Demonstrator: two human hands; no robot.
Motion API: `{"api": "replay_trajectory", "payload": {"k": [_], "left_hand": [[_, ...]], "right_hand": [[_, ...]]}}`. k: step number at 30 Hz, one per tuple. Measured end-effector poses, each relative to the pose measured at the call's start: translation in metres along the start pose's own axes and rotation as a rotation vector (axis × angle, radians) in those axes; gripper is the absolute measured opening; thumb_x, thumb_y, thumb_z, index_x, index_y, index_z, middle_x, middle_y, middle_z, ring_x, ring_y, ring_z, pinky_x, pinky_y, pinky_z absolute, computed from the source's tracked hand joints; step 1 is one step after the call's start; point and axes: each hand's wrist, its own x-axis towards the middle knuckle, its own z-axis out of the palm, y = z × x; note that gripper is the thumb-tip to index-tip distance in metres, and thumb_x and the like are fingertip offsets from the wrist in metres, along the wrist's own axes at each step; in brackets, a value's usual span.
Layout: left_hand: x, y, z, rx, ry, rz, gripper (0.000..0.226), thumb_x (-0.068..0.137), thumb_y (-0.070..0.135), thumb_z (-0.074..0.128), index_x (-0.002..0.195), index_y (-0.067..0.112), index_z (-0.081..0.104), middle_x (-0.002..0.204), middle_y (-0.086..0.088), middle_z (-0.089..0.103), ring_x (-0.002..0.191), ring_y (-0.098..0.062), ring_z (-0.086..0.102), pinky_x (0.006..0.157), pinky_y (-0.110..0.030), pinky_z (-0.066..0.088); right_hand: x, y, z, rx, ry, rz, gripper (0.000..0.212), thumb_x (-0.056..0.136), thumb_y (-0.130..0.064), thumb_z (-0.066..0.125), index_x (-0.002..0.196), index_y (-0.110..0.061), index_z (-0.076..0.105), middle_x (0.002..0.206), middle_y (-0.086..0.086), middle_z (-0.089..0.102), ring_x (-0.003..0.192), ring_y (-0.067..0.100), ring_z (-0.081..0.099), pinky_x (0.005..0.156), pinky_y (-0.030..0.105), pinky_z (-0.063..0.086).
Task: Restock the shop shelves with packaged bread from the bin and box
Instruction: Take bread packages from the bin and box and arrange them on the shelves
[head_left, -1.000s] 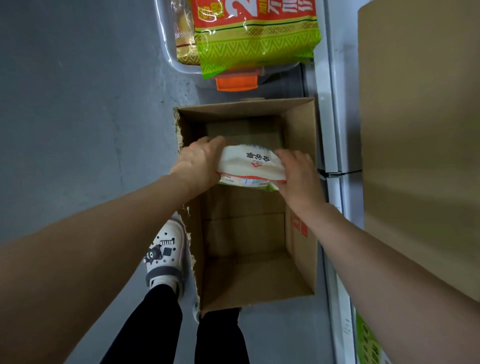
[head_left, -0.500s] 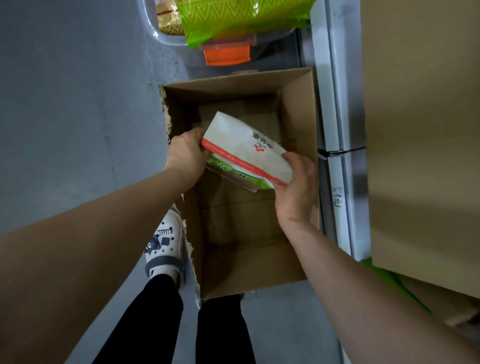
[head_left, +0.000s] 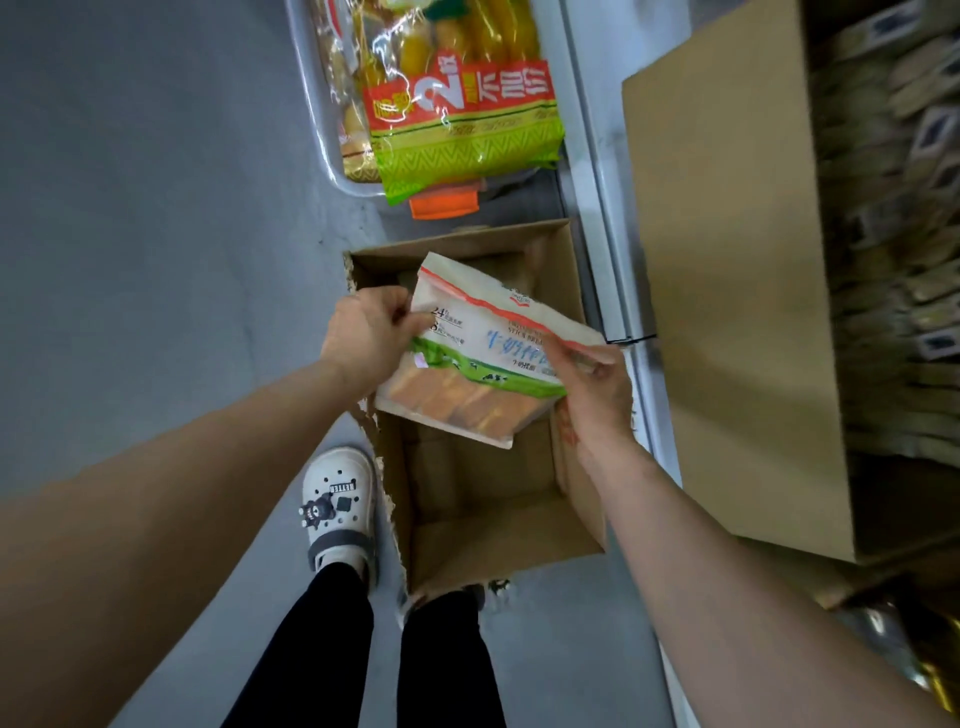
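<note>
A white and green bread packet (head_left: 483, 358) with a clear window showing brown slices hangs tilted above the open cardboard box (head_left: 498, 540) on the floor. My left hand (head_left: 366, 338) grips its left edge. My right hand (head_left: 597, 384) pinches its right edge. The box interior below looks bare. Beyond the box stands a clear plastic bin (head_left: 324, 140) holding a large green and red bread bag (head_left: 462, 109) and other packets.
A white shelf base (head_left: 597, 171) runs along the right of the box. A big cardboard sheet (head_left: 727, 291) leans over shelves of blurred packaged goods (head_left: 904, 249). My white clog (head_left: 340, 509) and legs stand at the box's left edge on grey floor.
Both hands have lifted the packet out of the box and turned it so its printed front and clear window face up. My view has swung back, showing more of the bin and shelves.
</note>
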Motion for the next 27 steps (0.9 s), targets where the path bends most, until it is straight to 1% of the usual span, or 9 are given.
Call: {"api": "replay_trajectory", "payload": {"k": [3,7,10,12,14,17,20,23,27], "left_hand": [[-0.006,0.004,-0.017,-0.067,0.0,-0.052,0.018,0.091,0.028,0.066,0.089,0.011,0.069,0.088,-0.008,0.072,0.08,-0.023,0.067,0.073,-0.037,0.055],[-0.008,0.0,-0.047,-0.342,0.012,-0.17,0.012,0.089,0.018,0.07,0.08,0.009,0.069,0.083,-0.01,0.071,0.072,-0.021,0.067,0.08,-0.038,0.059],[-0.007,-0.009,-0.065,-0.417,0.046,-0.246,0.014,0.089,0.016,0.069,0.081,0.004,0.067,0.076,-0.012,0.066,0.056,-0.011,0.063,0.066,-0.025,0.06],[-0.002,-0.016,-0.07,-0.482,0.084,-0.305,0.017,0.089,0.016,0.07,0.076,0.007,0.064,0.075,-0.011,0.066,0.05,-0.006,0.063,0.061,-0.021,0.059],[0.008,-0.03,-0.068,-0.514,0.162,-0.365,0.02,0.087,0.02,0.072,0.071,0.01,0.063,0.083,-0.014,0.07,0.065,-0.018,0.07,0.071,-0.032,0.06],[0.016,-0.059,-0.052,-0.517,0.247,-0.474,0.021,0.084,0.025,0.07,0.068,0.016,0.062,0.09,-0.016,0.071,0.086,-0.033,0.071,0.081,-0.046,0.059],[0.013,-0.092,-0.025,-0.556,0.264,-0.52,0.02,0.079,0.035,0.065,0.075,0.015,0.063,0.093,-0.014,0.071,0.088,-0.033,0.07,0.082,-0.048,0.058],[0.009,-0.102,-0.017,-0.569,0.285,-0.483,0.026,0.077,0.043,0.061,0.087,0.019,0.067,0.095,-0.011,0.072,0.09,-0.032,0.069,0.085,-0.046,0.057],[0.005,-0.101,-0.023,-0.593,0.198,-0.358,0.018,0.082,0.04,0.064,0.086,0.023,0.068,0.095,-0.005,0.072,0.093,-0.026,0.069,0.089,-0.045,0.055]], "right_hand": [[-0.007,-0.014,0.006,0.002,-0.146,0.034,0.063,0.072,-0.039,0.084,0.125,-0.021,0.055,0.113,0.0,0.072,0.103,0.015,0.07,0.084,0.038,0.056],[-0.012,-0.039,0.019,-0.022,-0.181,-0.006,0.045,0.081,-0.031,0.08,0.113,-0.027,0.047,0.108,-0.007,0.07,0.101,0.011,0.069,0.083,0.033,0.056],[-0.012,-0.056,0.038,-0.066,-0.143,-0.077,0.044,0.087,-0.026,0.075,0.121,-0.015,0.05,0.102,-0.01,0.069,0.098,0.008,0.068,0.082,0.026,0.056],[-0.005,-0.061,0.054,-0.161,-0.173,-0.127,0.039,0.09,-0.029,0.071,0.123,-0.014,0.057,0.105,-0.007,0.069,0.1,0.009,0.067,0.083,0.026,0.055],[0.005,-0.061,0.074,-0.273,-0.232,-0.151,0.036,0.09,-0.032,0.069,0.123,-0.022,0.061,0.114,-0.004,0.068,0.105,0.011,0.064,0.089,0.03,0.05],[0.014,-0.05,0.098,-0.422,-0.303,-0.166,0.048,0.083,-0.04,0.071,0.128,-0.034,0.056,0.13,-0.004,0.06,0.117,0.013,0.055,0.097,0.031,0.043],[0.018,-0.028,0.105,-0.501,-0.286,-0.215,0.036,0.081,-0.039,0.073,0.113,-0.037,0.056,0.116,-0.006,0.062,0.107,0.014,0.059,0.092,0.031,0.047],[0.021,-0.012,0.1,-0.442,-0.301,-0.22,0.032,0.086,-0.026,0.074,0.113,-0.032,0.058,0.101,-0.013,0.059,0.089,-0.001,0.058,0.078,0.017,0.046],[0.027,-0.01,0.099,-0.406,-0.217,-0.201,0.013,0.091,-0.024,0.069,0.099,-0.029,0.06,0.095,-0.007,0.066,0.086,0.008,0.062,0.072,0.019,0.048]]}}
